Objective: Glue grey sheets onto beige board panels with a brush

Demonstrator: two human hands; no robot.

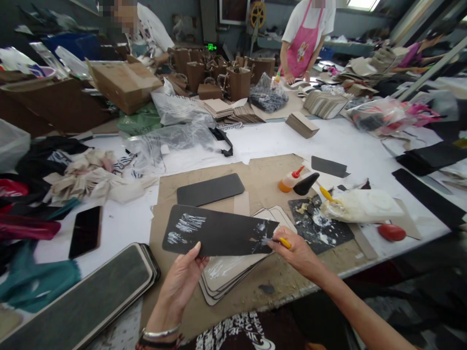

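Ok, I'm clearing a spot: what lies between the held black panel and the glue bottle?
A second black panel lies there, on brown paper, in the head view.

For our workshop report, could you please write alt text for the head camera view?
A left hand holds up a rounded black panel smeared with white, while the right hand holds a small yellow-handled tool at its edge, above a stack of pale rounded panels on brown paper. A co-worker in a pink apron works farther back.

Grey walls [350, 22] and a bright window [363, 5] overlook a long white worktable [328, 141].
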